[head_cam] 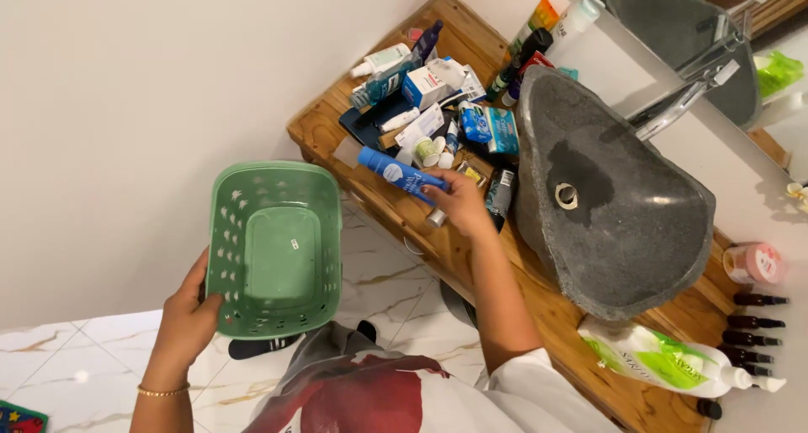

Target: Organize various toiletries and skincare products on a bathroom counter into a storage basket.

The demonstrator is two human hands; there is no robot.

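Note:
My left hand [187, 315] grips the near rim of an empty green plastic basket [273, 246] with star-shaped holes, held over the floor beside the counter. My right hand [459, 204] is closed on a blue tube [396, 174] with a clear cap, lifted just above the wooden counter [421, 231]. Behind the tube lies a heap of toiletries [438, 105]: small bottles, tubes, boxes and blue packets.
A dark grey stone basin [610, 197] with a chrome tap [677, 105] takes up the counter's middle. Right of it lie a white-and-green pump bottle [673, 361], a pink jar [753, 263] and several small dark bottles [757, 328]. White marble floor tiles [84, 357] lie below; a mirror [715, 29] lines the wall.

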